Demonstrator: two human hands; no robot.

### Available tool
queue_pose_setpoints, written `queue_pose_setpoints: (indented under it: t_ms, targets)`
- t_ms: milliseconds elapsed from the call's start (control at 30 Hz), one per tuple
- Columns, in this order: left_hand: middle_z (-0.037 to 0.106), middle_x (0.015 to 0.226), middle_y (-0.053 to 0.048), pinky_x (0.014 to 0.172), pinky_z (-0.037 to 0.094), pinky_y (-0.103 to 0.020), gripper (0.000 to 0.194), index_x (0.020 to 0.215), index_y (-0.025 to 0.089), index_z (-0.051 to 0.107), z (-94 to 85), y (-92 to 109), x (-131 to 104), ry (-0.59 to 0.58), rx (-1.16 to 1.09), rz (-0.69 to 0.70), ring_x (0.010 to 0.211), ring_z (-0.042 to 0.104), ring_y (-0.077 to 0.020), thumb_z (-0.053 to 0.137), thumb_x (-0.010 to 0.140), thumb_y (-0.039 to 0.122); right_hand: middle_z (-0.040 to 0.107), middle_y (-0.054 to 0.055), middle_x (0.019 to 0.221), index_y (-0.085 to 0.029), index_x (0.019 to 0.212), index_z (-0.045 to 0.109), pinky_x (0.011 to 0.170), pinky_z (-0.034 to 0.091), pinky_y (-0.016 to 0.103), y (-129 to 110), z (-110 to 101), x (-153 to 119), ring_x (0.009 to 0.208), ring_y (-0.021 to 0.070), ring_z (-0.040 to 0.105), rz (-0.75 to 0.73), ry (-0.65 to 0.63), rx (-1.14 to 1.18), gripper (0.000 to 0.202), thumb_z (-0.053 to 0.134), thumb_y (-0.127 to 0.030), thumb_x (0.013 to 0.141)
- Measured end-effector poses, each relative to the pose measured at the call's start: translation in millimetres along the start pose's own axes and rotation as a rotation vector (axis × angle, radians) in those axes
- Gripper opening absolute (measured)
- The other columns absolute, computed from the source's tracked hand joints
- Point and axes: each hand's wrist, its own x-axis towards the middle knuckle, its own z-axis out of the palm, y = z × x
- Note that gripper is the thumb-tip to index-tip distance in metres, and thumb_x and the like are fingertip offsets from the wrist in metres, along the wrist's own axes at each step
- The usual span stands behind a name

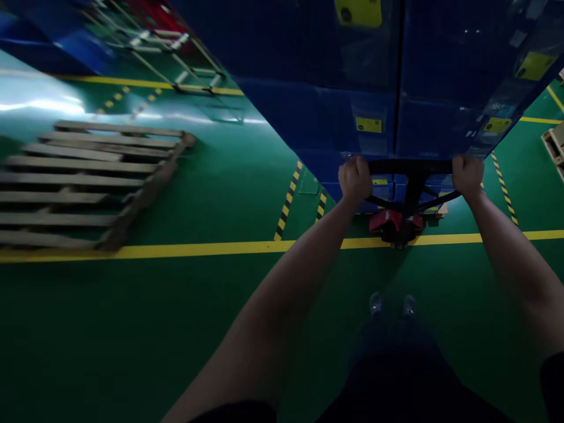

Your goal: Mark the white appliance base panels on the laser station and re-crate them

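Both my hands grip a black pallet jack handle (414,167). My left hand (356,178) is wrapped round its left end, and my right hand (467,175) is closed round its right end. Below the handle, the red base (386,221) of the jack stands on the floor at the yellow line. Just beyond the handle rises a tall stack of blue boxes (308,111) with yellow labels, wrapped in clear film. A bit of wooden pallet (442,211) shows under the stack at the right.
An unloaded wooden pallet (83,182) lies on the green floor at the left. Behind it are a pale tubular frame (176,53) and blue containers (57,44). Another pallet (554,147) is at the right edge. My feet stand behind the jack.
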Motion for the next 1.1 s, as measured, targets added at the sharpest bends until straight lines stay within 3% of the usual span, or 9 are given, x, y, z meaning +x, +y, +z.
queue_pose_setpoints:
  t_ms: [200,367,500,600,700,833,967,1100]
  targets:
    - [0.070,0.091,-0.011,0.089,0.043,-0.037,0.035,0.091,0.018,0.065,-4.4,4,-1,-0.024,-0.060,0.071,0.095,0.068,-0.0276,0.039,0.114,0.027,0.058,0.007,0.073,-0.020,0.072,0.054,0.074,0.027,0.036,5,-7,0,0.078,0.0214,0.053,0.018,0.075,0.120,0.047,0.037,-0.032,0.114]
    - [0.066,0.084,-0.008,0.085,0.041,-0.035,0.034,0.090,0.019,0.062,-11.1,2,-8,-0.047,-0.116,0.082,0.085,0.067,-0.0251,0.041,0.115,0.029,0.057,0.007,0.077,-0.021,0.074,0.051,0.077,0.027,0.036,0,-15,-11,0.081,0.0212,0.054,0.028,0.047,0.096,0.041,0.039,-0.027,0.112]
    - [0.064,0.082,-0.007,0.086,0.042,-0.035,0.042,0.090,0.020,0.063,-20.8,-1,-30,-0.015,-0.160,0.130,0.084,0.066,-0.0239,0.035,0.117,0.036,0.056,0.007,0.075,-0.021,0.072,0.051,0.074,0.027,0.036,-1,-22,-34,0.077,0.0205,0.051,0.038,0.088,0.091,0.042,0.035,-0.026,0.111]
    - [0.061,0.078,-0.006,0.085,0.042,-0.035,0.045,0.089,0.019,0.063,-32.8,0,-61,-0.013,-0.169,0.150,0.080,0.064,-0.0232,0.033,0.117,0.038,0.058,0.007,0.074,-0.021,0.074,0.053,0.074,0.026,0.036,-2,-32,-65,0.076,0.0204,0.050,0.061,0.102,0.110,0.041,0.035,-0.030,0.110]
    - [0.057,0.074,-0.005,0.078,0.039,-0.035,0.052,0.085,0.020,0.058,-49.3,1,-106,0.035,-0.185,0.196,0.072,0.058,-0.0218,0.027,0.118,0.045,0.059,0.006,0.074,-0.022,0.075,0.054,0.075,0.029,0.036,-5,-48,-113,0.075,0.0205,0.050,0.040,0.136,0.151,0.041,0.033,-0.034,0.108]
    - [0.047,0.067,-0.001,0.067,0.030,-0.035,0.060,0.080,0.024,0.048,-72.4,-7,-185,0.085,-0.272,0.272,0.061,0.047,-0.0190,0.018,0.114,0.062,0.056,0.004,0.067,-0.023,0.071,0.052,0.070,0.030,0.035,-12,-68,-203,0.067,0.0194,0.049,-0.022,0.235,0.250,0.042,0.033,-0.038,0.105]
    - [0.045,0.067,-0.001,0.063,0.032,-0.035,0.058,0.080,0.025,0.045,-95.6,-31,-293,0.052,-0.307,0.277,0.061,0.046,-0.0191,0.018,0.112,0.065,0.056,0.003,0.066,-0.024,0.070,0.051,0.068,0.031,0.035,-14,-80,-316,0.065,0.0190,0.051,-0.123,0.276,0.332,0.037,0.037,-0.035,0.103]
    - [0.051,0.079,-0.005,0.071,0.042,-0.038,0.050,0.084,0.025,0.047,-129.2,-60,-420,-0.176,-0.230,0.234,0.075,0.051,-0.0235,0.016,0.110,0.054,0.056,0.003,0.068,-0.024,0.072,0.051,0.070,0.033,0.037,-11,-82,-450,0.066,0.0194,0.048,-0.242,0.234,0.401,0.030,0.043,-0.031,0.100]
